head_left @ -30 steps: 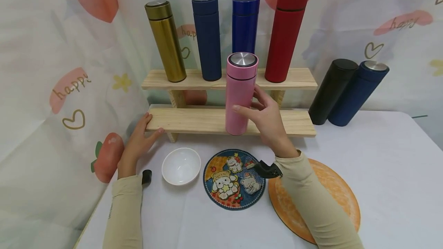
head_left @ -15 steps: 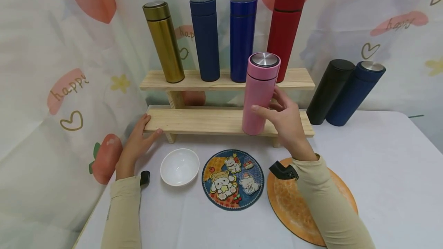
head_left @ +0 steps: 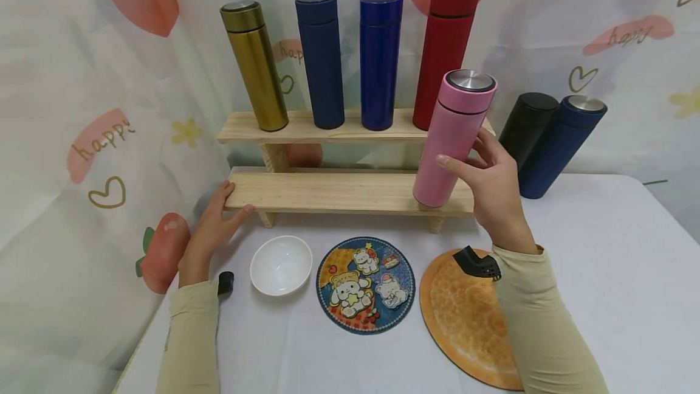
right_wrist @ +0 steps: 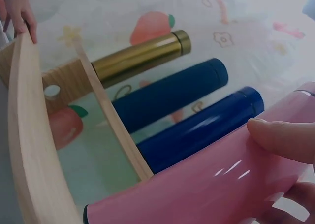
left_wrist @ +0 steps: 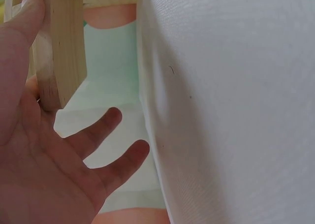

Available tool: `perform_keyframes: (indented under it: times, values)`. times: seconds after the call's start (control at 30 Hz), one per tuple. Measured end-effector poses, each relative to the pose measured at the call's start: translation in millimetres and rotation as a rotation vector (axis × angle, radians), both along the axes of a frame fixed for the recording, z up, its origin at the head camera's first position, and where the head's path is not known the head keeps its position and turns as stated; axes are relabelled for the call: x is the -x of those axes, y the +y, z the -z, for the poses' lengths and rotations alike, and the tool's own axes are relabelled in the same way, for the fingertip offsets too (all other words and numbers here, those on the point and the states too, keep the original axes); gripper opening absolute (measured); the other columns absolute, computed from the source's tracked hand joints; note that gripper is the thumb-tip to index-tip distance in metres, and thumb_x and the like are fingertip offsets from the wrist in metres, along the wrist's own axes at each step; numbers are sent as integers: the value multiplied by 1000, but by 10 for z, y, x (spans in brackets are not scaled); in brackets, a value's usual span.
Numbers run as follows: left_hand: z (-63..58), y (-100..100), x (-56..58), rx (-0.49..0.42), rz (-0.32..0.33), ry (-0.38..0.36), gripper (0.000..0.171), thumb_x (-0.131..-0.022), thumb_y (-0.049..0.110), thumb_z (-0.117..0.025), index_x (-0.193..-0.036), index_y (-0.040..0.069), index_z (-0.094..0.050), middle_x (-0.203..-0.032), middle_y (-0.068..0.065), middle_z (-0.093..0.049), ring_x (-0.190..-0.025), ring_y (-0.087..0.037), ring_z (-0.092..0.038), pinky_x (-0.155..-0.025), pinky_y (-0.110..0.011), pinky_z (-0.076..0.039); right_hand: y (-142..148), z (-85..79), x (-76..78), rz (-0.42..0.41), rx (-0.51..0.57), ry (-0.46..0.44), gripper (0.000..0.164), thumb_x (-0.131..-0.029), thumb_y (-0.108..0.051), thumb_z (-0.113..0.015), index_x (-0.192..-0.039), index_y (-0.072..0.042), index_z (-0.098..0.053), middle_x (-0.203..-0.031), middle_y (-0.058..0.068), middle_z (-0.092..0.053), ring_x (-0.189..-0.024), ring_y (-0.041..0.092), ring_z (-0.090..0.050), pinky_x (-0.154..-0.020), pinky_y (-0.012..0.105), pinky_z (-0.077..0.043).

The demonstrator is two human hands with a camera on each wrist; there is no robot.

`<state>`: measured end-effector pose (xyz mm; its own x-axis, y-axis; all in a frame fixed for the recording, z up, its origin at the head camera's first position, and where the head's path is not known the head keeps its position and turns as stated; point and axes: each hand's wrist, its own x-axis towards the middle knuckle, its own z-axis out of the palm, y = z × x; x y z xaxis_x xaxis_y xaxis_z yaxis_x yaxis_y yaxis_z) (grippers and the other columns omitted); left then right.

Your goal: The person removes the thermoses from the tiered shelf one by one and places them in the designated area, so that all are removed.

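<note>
My right hand (head_left: 494,190) grips a pink thermos bottle (head_left: 454,138) with a silver-topped lid, thumb in front and fingers behind. The bottle leans to the right over the right end of the lower shelf board; whether its base touches the wood I cannot tell. In the right wrist view the pink bottle (right_wrist: 206,179) covers the foreground. My left hand (head_left: 210,230) holds the left end of the two-tier wooden shelf (head_left: 328,190). In the left wrist view its thumb lies on the board end (left_wrist: 64,51), a finger is partly hidden behind it, and two other fingers stick out.
On the upper tier stand a gold bottle (head_left: 257,72), a dark blue bottle (head_left: 322,65), a shiny blue bottle (head_left: 380,65) and a red bottle (head_left: 445,47). Black (head_left: 527,123) and navy (head_left: 563,145) bottles stand right. In front lie a white bowl (head_left: 281,266), cartoon mat (head_left: 366,287) and orange mat (head_left: 465,315).
My right hand has carried the pink bottle rightward along the lower board, from its middle to its right end, and the bottle leans more. My left hand stays at the shelf's left end.
</note>
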<state>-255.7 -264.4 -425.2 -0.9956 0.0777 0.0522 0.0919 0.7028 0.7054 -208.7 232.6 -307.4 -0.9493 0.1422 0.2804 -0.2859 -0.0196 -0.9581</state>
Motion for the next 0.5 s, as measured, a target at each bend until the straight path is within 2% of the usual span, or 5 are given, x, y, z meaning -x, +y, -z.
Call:
perform_keyframes:
  times: [0.23, 0.5]
  values:
    - [-35, 23, -20, -4, -1, 0, 91, -107, 44, -66, -172, 6, -16, -179, -15, -4, -162, -44, -8, -125, -68, -13, 154, -48, -9, 65, 70, 60, 65, -94, -7, -83, -153, -18, -60, -149, 13, -56, -126, 27, -55, -103, 36, -51]
    - [-52, 37, -26, -7, 10, 9, 88, -107, 38, -67, -171, 3, -18, -179, -18, -6, -161, -45, -10, -125, -68, -14, 336, -78, 9, 127, 136, 103, 63, -90, 0, -84, -148, -14, -64, -140, 12, -61, -116, 26, -62, -92, 27, -56]
